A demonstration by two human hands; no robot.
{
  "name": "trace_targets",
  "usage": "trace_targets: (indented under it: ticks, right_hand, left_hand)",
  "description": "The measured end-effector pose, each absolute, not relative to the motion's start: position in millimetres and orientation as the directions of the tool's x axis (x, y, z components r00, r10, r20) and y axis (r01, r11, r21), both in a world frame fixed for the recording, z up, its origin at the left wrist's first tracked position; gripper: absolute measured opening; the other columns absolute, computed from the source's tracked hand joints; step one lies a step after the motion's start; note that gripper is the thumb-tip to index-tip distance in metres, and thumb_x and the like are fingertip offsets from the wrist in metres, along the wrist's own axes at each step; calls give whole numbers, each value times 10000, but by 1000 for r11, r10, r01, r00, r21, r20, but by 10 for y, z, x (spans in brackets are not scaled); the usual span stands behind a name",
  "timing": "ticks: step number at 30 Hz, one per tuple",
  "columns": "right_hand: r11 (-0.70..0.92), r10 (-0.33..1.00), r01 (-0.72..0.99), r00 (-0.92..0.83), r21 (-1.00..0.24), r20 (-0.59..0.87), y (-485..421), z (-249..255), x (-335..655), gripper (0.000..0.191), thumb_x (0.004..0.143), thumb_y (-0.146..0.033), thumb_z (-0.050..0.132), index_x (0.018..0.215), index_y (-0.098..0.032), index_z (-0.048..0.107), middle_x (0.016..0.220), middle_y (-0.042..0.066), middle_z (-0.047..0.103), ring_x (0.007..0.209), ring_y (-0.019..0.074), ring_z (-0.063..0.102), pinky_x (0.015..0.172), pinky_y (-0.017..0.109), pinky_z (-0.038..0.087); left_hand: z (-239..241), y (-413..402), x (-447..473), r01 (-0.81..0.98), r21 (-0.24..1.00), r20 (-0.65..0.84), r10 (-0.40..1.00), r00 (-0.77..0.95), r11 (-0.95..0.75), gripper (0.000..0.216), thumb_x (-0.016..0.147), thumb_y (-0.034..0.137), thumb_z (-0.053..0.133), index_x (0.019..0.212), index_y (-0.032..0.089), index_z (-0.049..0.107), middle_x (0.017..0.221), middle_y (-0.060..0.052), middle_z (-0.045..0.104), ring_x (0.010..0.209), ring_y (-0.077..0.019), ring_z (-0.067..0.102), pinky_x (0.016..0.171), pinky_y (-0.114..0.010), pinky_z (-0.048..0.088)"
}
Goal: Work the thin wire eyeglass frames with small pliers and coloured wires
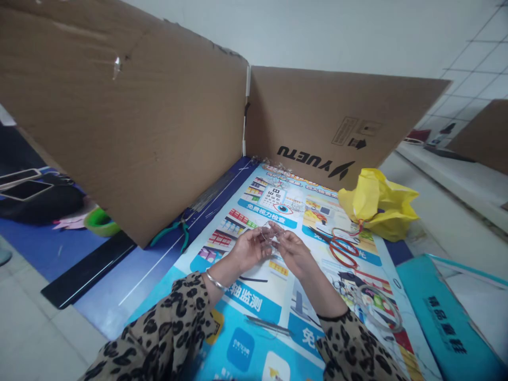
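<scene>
My left hand (251,247) and my right hand (291,250) meet above a colourful printed poster (254,301) spread on the table. Both hands have their fingers pinched on a small clear, wiry piece (270,233) held between them; its exact form is too fine to make out. A silver bangle (215,280) circles my left wrist. Both sleeves are leopard print.
Red-handled scissors (342,248) and a crumpled yellow bag (377,203) lie right of the hands. A clear coil (377,307) rests at lower right. Teal-handled pliers (177,230) lie left. Cardboard walls (159,121) stand behind. A thin metal tool (268,324) lies near my arms.
</scene>
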State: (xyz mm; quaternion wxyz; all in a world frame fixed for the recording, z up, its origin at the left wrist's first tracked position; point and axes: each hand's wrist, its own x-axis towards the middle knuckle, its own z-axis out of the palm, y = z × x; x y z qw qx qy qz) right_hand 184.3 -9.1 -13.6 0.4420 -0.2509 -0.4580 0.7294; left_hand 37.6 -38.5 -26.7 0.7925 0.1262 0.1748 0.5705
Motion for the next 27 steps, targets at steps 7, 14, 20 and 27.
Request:
trace_targets:
  ticks: [7,14,20,27]
  right_hand:
    - [-231,849,-398,-528,-888,16,48,-203,1740,204,641,-327,737,586,-254,555,795,-3,655,863,218,583,798,387,429]
    - [-234,827,-395,-562,-888,32,53,-129,1750,193,646,-304,737,576,-240,569,1018,15,652,1130,248,485,907,398,372]
    - [-240,823,-392,-568,-888,28,30,-131,1783,189,653,-306,734,592,-241,567,1042,-1,649,1118,245,498,896,405,378]
    - [-221,833,-369,-553,-903,22,31,-156,1796,227,638,-351,739,581,-240,550,1040,-4,653,1066,250,532,892,419,386]
  left_hand:
    - [-222,-383,295,-861,392,-67,944,324,323,242,741,209,548,965,145,614,857,-68,651,705,-173,596,614,-312,466]
    - [-266,-353,254,-856,436,-29,955,295,278,198,653,42,524,802,152,595,769,-29,615,688,-158,587,631,-309,470]
    - [-245,-380,271,-846,461,-19,957,291,266,306,672,50,530,949,164,592,847,-42,621,713,-159,596,627,-293,469]
    - [-220,-415,291,-752,608,15,944,330,253,388,635,63,555,996,193,612,882,-34,618,692,-125,569,634,-258,440]
